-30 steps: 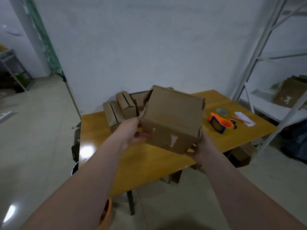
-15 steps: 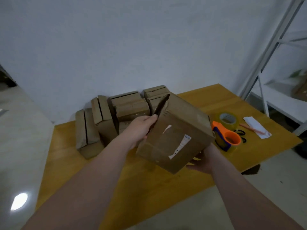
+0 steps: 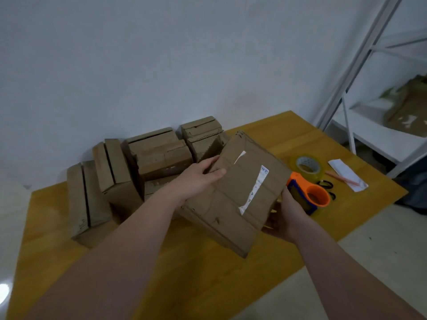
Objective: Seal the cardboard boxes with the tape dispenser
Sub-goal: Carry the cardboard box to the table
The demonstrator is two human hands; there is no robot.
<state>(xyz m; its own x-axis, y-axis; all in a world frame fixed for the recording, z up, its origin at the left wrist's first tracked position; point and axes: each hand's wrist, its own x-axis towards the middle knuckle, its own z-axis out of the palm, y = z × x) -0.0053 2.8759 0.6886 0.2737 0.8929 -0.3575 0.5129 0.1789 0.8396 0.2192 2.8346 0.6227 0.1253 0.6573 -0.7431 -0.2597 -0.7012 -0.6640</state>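
I hold a brown cardboard box (image 3: 233, 192) tilted above the yellow table (image 3: 196, 273); it bears white label scraps. My left hand (image 3: 198, 180) grips its upper left edge, thumb on the facing side and fingers over the edge. My right hand (image 3: 285, 218) holds the box's lower right side from beneath, fingers hidden behind it. An orange and blue tape dispenser (image 3: 309, 195) lies on the table just right of the box, partly hidden by it and my right hand.
Several other cardboard boxes (image 3: 157, 155) are stacked at the table's back left against the white wall. A clear tape roll (image 3: 307, 166), dark rings (image 3: 325, 184), a pink pen and a white paper (image 3: 346, 177) lie at the right. White shelving (image 3: 360, 72) stands further right.
The box has turned so its labelled face points more toward me and sits lower over the table. My left thumb now lies on that face. The view has moved closer.
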